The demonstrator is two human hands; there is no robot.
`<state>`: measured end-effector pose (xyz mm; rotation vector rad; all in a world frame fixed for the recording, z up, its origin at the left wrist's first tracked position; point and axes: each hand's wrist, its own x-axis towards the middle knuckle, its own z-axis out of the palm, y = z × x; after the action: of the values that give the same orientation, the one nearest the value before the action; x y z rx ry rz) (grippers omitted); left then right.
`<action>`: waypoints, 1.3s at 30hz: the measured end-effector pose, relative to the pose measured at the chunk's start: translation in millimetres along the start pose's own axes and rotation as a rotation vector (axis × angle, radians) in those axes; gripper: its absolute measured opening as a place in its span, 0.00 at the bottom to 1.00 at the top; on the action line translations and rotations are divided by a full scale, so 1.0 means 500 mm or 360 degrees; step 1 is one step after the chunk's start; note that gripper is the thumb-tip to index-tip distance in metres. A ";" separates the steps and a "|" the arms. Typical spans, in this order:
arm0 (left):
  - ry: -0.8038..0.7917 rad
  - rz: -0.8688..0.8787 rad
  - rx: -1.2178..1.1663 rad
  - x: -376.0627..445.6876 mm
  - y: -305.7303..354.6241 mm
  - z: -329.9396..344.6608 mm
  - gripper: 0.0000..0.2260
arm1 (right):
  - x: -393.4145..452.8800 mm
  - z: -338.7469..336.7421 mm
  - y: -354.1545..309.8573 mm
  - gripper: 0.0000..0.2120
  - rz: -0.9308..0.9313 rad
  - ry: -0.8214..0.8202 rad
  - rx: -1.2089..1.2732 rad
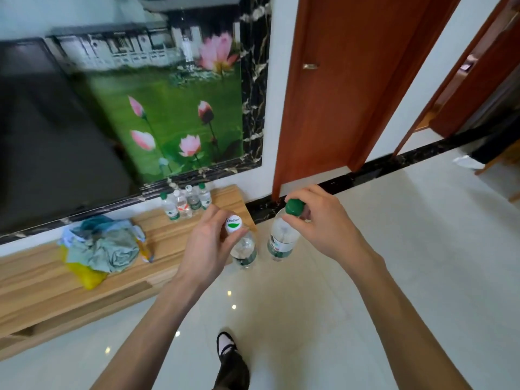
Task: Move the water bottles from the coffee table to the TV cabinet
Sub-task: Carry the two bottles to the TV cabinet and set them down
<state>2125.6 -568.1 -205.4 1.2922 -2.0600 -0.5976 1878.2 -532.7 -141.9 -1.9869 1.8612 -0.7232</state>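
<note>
My left hand [206, 243] grips a clear water bottle [244, 250] by its white-and-green cap, hanging upright over the floor just off the right end of the wooden TV cabinet [84, 280]. My right hand [318, 220] holds a second clear bottle [280, 243] by its green cap, also upright in the air, to the right of the first. Several water bottles [187, 204] stand in a row at the cabinet's far right end, against the wall.
A heap of crumpled cloths and bags [101, 246] lies on the cabinet left of the bottles. A dark TV [50, 142] stands behind it. A brown door [351, 88] is to the right. The pale tiled floor [422, 249] lies below, with my foot [226, 344] on it.
</note>
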 end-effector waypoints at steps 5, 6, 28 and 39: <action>0.0008 -0.0077 0.0044 0.127 -0.109 -0.027 0.10 | 0.166 0.071 -0.008 0.12 0.0026 -0.0062 -0.0022; -0.0002 -0.0083 0.0043 0.151 -0.129 -0.033 0.10 | 0.197 0.083 -0.011 0.13 0.0026 -0.0069 -0.0022; -0.0048 -0.0342 0.0122 0.610 -0.382 0.047 0.15 | 0.737 0.236 0.127 0.12 -0.0039 -0.0428 -0.0107; -0.0093 -0.0563 0.0078 0.733 -0.533 0.182 0.13 | 0.933 0.423 0.273 0.13 -0.0029 -0.0640 -0.0015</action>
<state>2108.4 -1007.5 -347.6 1.7037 -1.9136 -0.7501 1894.5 -1030.2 -325.0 -1.9792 1.6101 -0.2884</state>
